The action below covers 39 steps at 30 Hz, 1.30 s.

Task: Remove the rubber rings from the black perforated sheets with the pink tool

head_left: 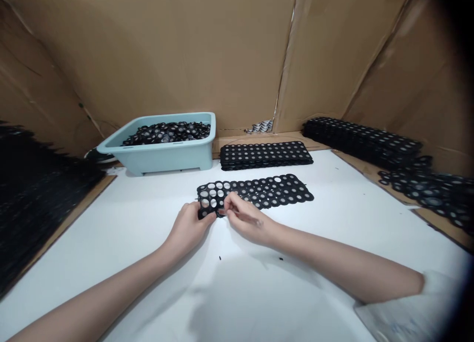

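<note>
A black sheet of joined rings [255, 191] lies on the white table, slightly askew. Many of its rings have grey centres, while several at the left end and one near the back show open white holes. My left hand [188, 226] pinches the sheet's front left corner between thumb and fingers. Close beside it, my right hand [246, 218] is closed around a slim, partly see-through tool [259, 223] with a reddish part near the sheet's front edge. The tool's exact kind and its tip are unclear.
A light blue tub [170, 157] heaped with small black rings stands at the back left. Behind the sheet sits a stack of similar sheets [266, 155]. More sheets [363, 139] are piled at right, and a dark stack [40, 199] rises at left. Cardboard walls [166, 51] enclose the table.
</note>
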### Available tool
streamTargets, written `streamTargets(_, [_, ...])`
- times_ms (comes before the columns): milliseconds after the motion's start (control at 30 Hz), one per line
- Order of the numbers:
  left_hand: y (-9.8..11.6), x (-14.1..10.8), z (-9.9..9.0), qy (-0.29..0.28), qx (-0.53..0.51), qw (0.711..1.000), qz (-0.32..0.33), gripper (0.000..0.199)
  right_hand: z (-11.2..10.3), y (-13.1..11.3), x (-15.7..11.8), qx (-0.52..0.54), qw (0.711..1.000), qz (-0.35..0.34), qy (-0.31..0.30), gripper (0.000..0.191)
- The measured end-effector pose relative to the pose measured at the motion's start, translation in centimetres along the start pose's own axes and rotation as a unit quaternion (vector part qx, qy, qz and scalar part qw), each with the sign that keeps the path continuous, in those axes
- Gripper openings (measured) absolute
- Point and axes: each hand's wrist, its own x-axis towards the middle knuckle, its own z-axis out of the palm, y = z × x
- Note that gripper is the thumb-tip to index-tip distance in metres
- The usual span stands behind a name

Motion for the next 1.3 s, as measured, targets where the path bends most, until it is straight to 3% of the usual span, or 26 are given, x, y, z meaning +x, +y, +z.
streamTargets(100, [0.3,-0.3,-0.1,-0.007,-0.024,1.000,0.005,0.014,0.4,-0.5,0.1,0.002,1.000,-0.021,0.005,0.008])
streamTargets(200, [-0.1,0.0,-0.7,-0.007,-0.019,1.000,-0.002,0.017,0.1,0.0,0.7,0.099,0.994,0.031,0.019,0.007])
streamTargets(367, [-1.3,1.2,-2.3,-0.109,-0.038,0.993,-0.021,0.020,-1.0,1.2,1.8,0.273,0.955,0.097,0.070,0.005])
streamTargets(467, [-1.4,1.6,-3.2,-0.142,-0.054,0.988,-0.021,0.022,-1.3,0.9,1.6,0.245,0.960,0.103,0.093,0.008])
streamTargets(600, [-1.1,1.6,-3.7,-0.191,-0.087,0.978,-0.017,0.026,-1.3,-0.2,0.9,0.150,0.985,0.080,0.037,0.020])
streamTargets(700, [-1.2,1.7,-3.9,-0.204,-0.114,0.971,-0.042,0.030,-1.3,-0.6,0.8,0.149,0.985,0.089,0.007,0.021])
streamTargets(867, [-1.3,1.8,-4.2,-0.232,-0.156,0.958,-0.071,0.034,-1.3,-0.5,1.0,0.127,0.983,0.124,0.040,0.019])
streamTargets(967, [-1.1,1.6,-4.0,-0.205,-0.173,0.959,-0.085,0.031,-1.2,-0.4,0.9,0.090,0.990,0.107,0.031,0.019])
streamTargets(1067, [-0.9,1.3,-3.1,-0.134,-0.160,0.972,-0.108,0.024,-1.2,-0.2,0.8,0.089,0.992,0.084,0.015,0.018])
streamTargets(1200, [-1.1,1.0,-1.0,-0.003,-0.117,0.991,-0.067,0.027,-0.8,0.2,0.6,0.067,0.996,0.065,-0.008,0.015])
streamTargets(1300, [-1.0,0.7,0.1,0.028,-0.099,0.993,-0.054,0.024,-0.1,0.2,0.5,0.034,0.999,0.039,0.006,0.011])
